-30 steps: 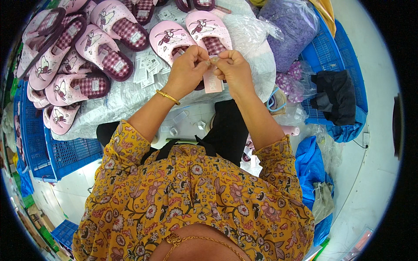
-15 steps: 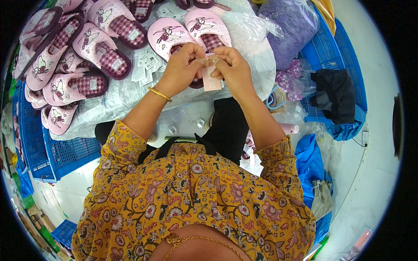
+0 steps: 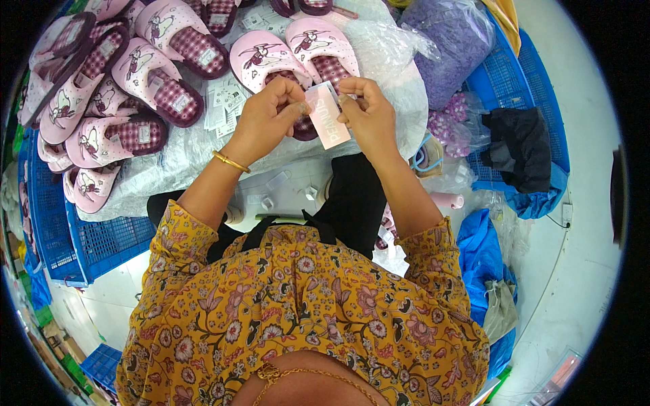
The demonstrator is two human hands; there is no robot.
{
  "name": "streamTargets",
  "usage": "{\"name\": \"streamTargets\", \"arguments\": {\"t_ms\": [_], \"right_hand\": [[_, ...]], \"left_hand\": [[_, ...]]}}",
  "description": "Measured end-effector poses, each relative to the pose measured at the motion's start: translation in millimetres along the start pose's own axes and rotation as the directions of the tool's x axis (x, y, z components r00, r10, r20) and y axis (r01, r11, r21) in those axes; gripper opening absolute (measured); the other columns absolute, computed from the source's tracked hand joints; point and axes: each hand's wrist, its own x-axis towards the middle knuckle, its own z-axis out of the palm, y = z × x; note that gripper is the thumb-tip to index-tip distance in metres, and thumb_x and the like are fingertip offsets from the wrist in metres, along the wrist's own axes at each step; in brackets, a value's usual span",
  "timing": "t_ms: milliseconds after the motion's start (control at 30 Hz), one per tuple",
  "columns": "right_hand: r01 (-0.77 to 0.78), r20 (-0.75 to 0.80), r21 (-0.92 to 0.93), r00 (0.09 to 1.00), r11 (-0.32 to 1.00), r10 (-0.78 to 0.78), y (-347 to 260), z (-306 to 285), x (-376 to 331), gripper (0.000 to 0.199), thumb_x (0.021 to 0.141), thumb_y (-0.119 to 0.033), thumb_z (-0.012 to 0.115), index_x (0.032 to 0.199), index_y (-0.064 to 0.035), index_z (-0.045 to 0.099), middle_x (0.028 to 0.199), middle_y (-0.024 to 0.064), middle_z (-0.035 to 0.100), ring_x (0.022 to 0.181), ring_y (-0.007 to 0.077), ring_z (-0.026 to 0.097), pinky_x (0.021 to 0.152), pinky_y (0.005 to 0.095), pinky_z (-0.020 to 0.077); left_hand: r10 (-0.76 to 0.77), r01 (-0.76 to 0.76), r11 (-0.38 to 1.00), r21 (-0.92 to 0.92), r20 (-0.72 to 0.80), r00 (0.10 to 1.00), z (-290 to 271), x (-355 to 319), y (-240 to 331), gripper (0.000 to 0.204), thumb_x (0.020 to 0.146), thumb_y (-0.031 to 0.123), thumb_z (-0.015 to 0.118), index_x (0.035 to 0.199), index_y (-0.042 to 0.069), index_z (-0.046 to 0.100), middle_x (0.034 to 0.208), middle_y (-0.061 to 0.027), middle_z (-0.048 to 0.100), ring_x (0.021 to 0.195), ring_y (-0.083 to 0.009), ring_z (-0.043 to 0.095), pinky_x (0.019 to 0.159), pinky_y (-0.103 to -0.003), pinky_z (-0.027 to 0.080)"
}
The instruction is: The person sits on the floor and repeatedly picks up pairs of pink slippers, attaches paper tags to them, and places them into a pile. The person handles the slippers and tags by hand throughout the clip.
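Observation:
A pink card hang tag (image 3: 328,120) with pale lettering is held up between my two hands, above a pair of slippers. My left hand (image 3: 272,116) is closed, its thumb and forefinger pinched at the tag's left edge. On the opposite side, my right hand (image 3: 370,116) grips the tag's right edge between thumb and fingers. Behind them, toes facing away, lie a left pink slipper (image 3: 263,55) and a right pink slipper (image 3: 321,44), both with a printed figure and dark checked insoles. The tag and my hands partly cover their heel ends.
More pink slippers (image 3: 139,68) are heaped at the table's left, beside loose white paper labels (image 3: 226,103). Clear plastic sheeting (image 3: 176,169) covers the table. Blue crates (image 3: 112,240) flank it left and right. A bagged purple fluffy bundle (image 3: 447,51) and black cloth (image 3: 518,149) lie on the right.
The tag has tilted and turned to show more of its printed face. My hands have spread slightly apart, the left one moving left and a little nearer to me.

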Motion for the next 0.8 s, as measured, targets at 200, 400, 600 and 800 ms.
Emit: {"name": "streamTargets", "arguments": {"t_ms": [200,400,600,800], "right_hand": [[0.04,0.084,-0.265,0.996,0.963,-0.018,-5.6,-2.9,0.3,0.042,0.084,-0.015,0.072,0.121,-0.0006,0.057,0.11,0.0147,0.069,0.079,0.0211,0.069,0.072,0.034,0.0539],[0.111,0.168,-0.368,0.984,0.923,-0.052,-6.1,-0.8,10.2,0.052,0.078,-0.014,0.077,0.124,-0.002,0.056,0.105,0.0146,0.069,0.089,0.0262,0.068,0.079,0.0358,0.0528],[-0.029,0.207,-0.186,0.976,0.982,0.068,5.7,-2.3,15.8,0.053,0.076,-0.016,0.08,0.121,-0.0002,0.058,0.1,0.0137,0.07,0.087,0.0243,0.068,0.077,0.0342,0.0533],[0.035,0.137,-0.269,0.991,0.962,0.002,7.6,3.6,16.9,0.052,0.075,-0.02,0.081,0.118,0.0003,0.06,0.105,0.0152,0.07,0.098,0.0245,0.068,0.084,0.0336,0.0537]], "left_hand": [[0.07,-0.061,0.98,0.188,-0.037,0.997,-3.0,-5.8,-11.5,0.009,0.095,0.004,0.06,0.104,0.004,0.057,0.086,0.0004,0.062,0.063,-0.0037,0.051,0.056,-0.02,0.044],[0.155,-0.129,0.945,0.301,-0.061,0.986,-4.9,-11.9,-13.4,0.009,0.095,0.003,0.06,0.104,0.003,0.061,0.085,0.0008,0.063,0.064,-0.0043,0.052,0.058,-0.021,0.045],[0.215,-0.17,0.92,0.352,-0.092,0.972,-5.4,-15.3,-21.0,0.01,0.093,0.002,0.061,0.103,0.004,0.063,0.082,0.0018,0.063,0.064,-0.0043,0.052,0.058,-0.021,0.046],[0.239,-0.194,0.927,0.32,-0.107,0.965,-4.4,-15.7,-29.1,0.012,0.093,0.002,0.062,0.104,0.005,0.063,0.083,0.0012,0.064,0.065,-0.0049,0.053,0.059,-0.022,0.046]]}}
